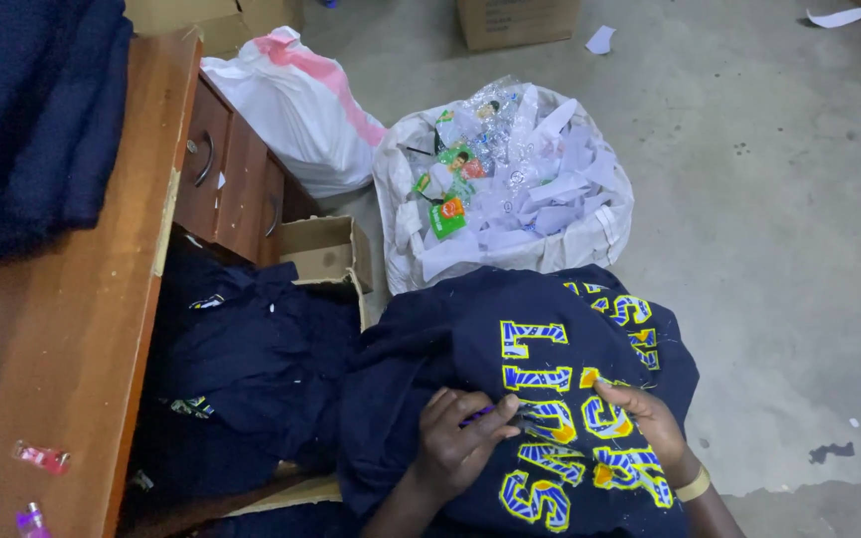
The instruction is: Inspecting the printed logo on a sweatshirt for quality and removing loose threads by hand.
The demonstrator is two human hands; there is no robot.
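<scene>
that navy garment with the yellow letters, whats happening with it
A person has the navy garment spread over their lap. The left hand pinches a small purple tool against the yellow letters, while the right hand presses the fabric flat beside it. More navy garments fill a box on the left, next to a desk.

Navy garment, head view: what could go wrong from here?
1. The left hand grips a small purple tool right at the stitched lettering; a slip could snag the garment or nick the right hand, which presses close by.
2. Lighting is dim, so fine threads may be missed.
3. The garment hangs off the lap and could slide to the floor.
</scene>
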